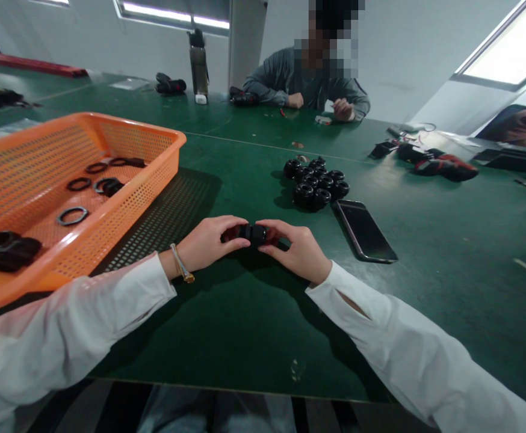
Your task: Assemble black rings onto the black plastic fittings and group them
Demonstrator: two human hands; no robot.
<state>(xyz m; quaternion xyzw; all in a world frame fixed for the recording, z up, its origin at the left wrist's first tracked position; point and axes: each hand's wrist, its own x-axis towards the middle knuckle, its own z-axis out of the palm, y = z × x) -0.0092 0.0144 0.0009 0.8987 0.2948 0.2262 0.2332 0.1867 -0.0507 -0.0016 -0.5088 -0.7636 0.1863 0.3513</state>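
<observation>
Between my two hands, low over the green table (227, 337), is a small black cable gland (253, 233) with ribbed sides. My left hand (213, 240) pinches its left end between thumb and fingers. On the opposite end, the thumb and fingers of my right hand (297, 246) are closed in the same way. The fingertips cover part of the gland. Just beyond my right hand stands a tight cluster of black glands (315, 187), their round openings showing.
An orange basket (136, 222) at left holds rings (72, 216) and black fittings (8, 249). A phone (366, 231) lies right of the cluster. Across the table sits a person in a grey jacket (272, 75), near a dark bottle (198, 66). Red-black items (446, 165) lie farther right.
</observation>
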